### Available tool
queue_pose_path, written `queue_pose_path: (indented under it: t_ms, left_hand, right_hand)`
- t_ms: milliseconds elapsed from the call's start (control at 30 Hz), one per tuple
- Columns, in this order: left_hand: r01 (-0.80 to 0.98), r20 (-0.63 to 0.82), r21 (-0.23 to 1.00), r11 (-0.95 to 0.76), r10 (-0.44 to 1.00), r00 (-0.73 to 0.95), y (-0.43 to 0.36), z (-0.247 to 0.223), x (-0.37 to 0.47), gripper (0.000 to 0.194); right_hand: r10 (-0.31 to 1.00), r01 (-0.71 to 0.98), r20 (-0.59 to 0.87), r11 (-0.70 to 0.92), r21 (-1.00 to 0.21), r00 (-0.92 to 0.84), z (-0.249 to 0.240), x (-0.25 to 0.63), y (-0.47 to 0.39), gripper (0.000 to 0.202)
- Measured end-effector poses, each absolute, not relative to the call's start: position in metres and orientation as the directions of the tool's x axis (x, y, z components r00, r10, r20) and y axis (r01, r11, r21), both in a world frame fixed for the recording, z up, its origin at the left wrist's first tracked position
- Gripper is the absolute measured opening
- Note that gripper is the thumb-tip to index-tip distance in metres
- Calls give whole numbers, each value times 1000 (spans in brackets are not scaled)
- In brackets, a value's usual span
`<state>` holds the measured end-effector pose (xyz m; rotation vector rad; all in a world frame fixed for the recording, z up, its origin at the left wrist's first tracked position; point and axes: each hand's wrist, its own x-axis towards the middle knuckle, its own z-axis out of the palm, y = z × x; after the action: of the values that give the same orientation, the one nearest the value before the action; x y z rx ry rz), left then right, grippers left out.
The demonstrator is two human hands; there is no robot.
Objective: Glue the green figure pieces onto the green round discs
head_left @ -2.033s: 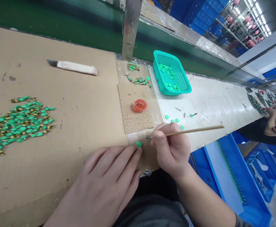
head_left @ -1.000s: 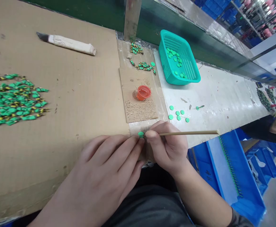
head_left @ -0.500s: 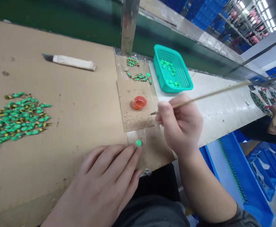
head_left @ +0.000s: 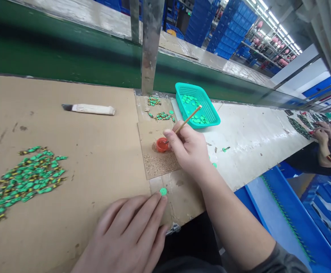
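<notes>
My right hand (head_left: 188,149) grips a thin wooden-handled paintbrush (head_left: 188,118), its tip down at a small red cup (head_left: 162,145) that holds reddish liquid. The cup stands on a speckled cardboard piece (head_left: 142,146). Lying flat on the table, my left hand (head_left: 131,231) touches a round green disc (head_left: 163,191) with its fingertips. Behind the cup are small green, yellow and dark pieces (head_left: 163,116) in two clusters. A turquoise basket (head_left: 212,110) with more green discs stands beyond my right hand.
At the left is a big pile of green-and-yellow pieces (head_left: 29,182). A wrapped knife-like tool (head_left: 90,109) lies behind it. A metal post (head_left: 150,49) rises at the table's back edge. Blue trays (head_left: 290,220) are below on the right; another person's hands (head_left: 321,134) work farther along.
My right hand has moved left with the paintbrush, bringing its tip to the red cup, and the handle now points up more steeply. My left hand stays at the green disc. The view has tilted up.
</notes>
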<state>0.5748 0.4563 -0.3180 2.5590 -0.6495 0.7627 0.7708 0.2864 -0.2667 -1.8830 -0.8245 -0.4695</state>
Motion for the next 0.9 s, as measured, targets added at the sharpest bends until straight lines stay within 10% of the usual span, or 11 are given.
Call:
queue_pose_path:
  t_ms: [900]
  left_hand:
    - [-518, 557, 239, -822, -321, 766, 455, -315, 573, 38]
  right_hand:
    - [325, 734, 658, -294, -613, 680, -267, 770, 286, 38]
